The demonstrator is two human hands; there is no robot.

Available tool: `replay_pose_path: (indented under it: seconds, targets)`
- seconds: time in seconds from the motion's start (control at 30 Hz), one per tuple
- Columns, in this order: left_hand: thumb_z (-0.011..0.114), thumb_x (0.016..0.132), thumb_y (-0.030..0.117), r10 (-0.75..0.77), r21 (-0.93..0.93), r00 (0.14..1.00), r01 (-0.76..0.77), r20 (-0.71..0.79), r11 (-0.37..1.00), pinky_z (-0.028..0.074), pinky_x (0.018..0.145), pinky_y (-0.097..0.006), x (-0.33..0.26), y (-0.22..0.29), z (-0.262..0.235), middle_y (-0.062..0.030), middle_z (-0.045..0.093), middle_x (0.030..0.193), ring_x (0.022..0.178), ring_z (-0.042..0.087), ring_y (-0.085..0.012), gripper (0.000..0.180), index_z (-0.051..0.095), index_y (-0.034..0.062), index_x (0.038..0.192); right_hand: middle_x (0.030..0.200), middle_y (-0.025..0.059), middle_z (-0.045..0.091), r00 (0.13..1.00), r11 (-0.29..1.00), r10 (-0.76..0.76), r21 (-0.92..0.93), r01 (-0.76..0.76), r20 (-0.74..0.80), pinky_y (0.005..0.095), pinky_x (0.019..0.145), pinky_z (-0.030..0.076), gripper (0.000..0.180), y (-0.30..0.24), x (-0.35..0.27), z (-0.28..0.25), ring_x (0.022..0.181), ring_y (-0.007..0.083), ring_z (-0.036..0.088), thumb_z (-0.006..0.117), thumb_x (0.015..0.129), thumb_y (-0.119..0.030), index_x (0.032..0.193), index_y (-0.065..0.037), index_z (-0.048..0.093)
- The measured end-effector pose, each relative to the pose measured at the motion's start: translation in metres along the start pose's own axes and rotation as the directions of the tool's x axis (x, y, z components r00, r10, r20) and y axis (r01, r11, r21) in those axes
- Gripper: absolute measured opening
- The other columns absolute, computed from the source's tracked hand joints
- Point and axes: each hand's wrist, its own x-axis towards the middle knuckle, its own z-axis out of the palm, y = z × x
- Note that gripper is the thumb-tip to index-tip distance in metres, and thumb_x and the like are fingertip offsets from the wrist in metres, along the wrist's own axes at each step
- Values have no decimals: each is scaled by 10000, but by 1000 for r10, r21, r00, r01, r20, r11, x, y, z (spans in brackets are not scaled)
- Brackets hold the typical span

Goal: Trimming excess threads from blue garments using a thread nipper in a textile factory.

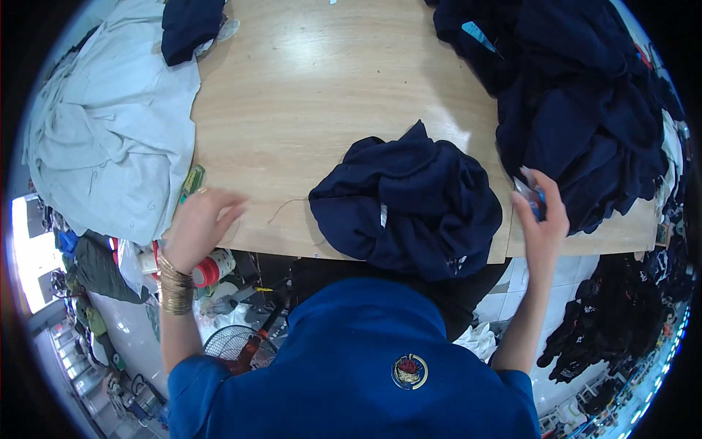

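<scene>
While the navy garment [406, 197] sits bunched on the surface [322, 88], slightly over its near edge, both hands are off it. Right hand [548, 223], just beyond the garment's right side, pinches a small silver-and-blue tool [540, 208]. Left hand [200, 219], near the front left corner beside pale cloth [121, 146], is half-curled, thumb and fingers slightly apart, nothing visible held.

Is a wooden table [329, 88]; carries a bunched navy garment [424, 201] overhanging the near edge, a navy heap [578, 110] on the right, white cloth [117, 146] on the left and a thread [292, 200]
</scene>
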Motion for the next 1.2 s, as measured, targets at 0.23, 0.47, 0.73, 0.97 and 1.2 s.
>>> replay_pose_path:
  seconds: [0.23, 0.47, 0.73, 0.97, 1.2]
  targets:
    - [696, 745, 78, 60, -468, 828, -373, -558, 801, 455, 820, -327, 75, 109, 69, -86, 647, 926, 914, 599, -237, 275, 640, 81, 1014, 830, 58, 550, 898, 902, -427, 124, 415, 103, 321, 605, 418, 440, -76, -41, 83, 706, 221, 544, 781, 636, -91, 1037, -114, 603]
    - [636, 813, 60, 48, -879, 993, -119, -109, 462, 423, 888, -278, 91, 103, 66, -74, 595, 1100, 1024, 549, -118, 278, 583, 31, 1084, 691, 17, 509, 994, 900, -100, 430, 69, 50, 262, 560, 384, 131, -59, -17, 74, 628, 130, 494, 696, 790, -130, 770, -37, 606]
    - [671, 791, 89, 201, -812, 906, -424, -373, 402, 440, 892, -312, 99, 122, 53, -71, 618, 1068, 1006, 584, -168, 343, 562, 53, 1114, 560, -100, 420, 723, 300, 361, 661, -688, 589, 189, 414, 195, 173, -64, 13, 47, 427, -2, 281, 626, 869, -220, 742, -132, 547]
    - [709, 746, 111, 246, -299, 583, -679, -774, 670, 451, 848, -325, 115, 129, 69, -33, 644, 999, 911, 605, -217, 173, 635, 86, 900, 550, -100, 424, 694, 205, 315, 668, -716, 647, 189, 387, 197, 196, -63, 18, 47, 401, 0, 286, 614, 877, -226, 720, -147, 525]
    - [688, 777, 66, 207, -468, 778, -542, -592, 698, 455, 841, -322, 114, 130, 59, -63, 667, 996, 882, 611, -188, 83, 633, 60, 839, 536, -80, 434, 740, 334, 386, 664, -669, 551, 213, 400, 246, 226, -39, 29, 57, 425, 19, 355, 612, 879, -234, 711, -102, 537]
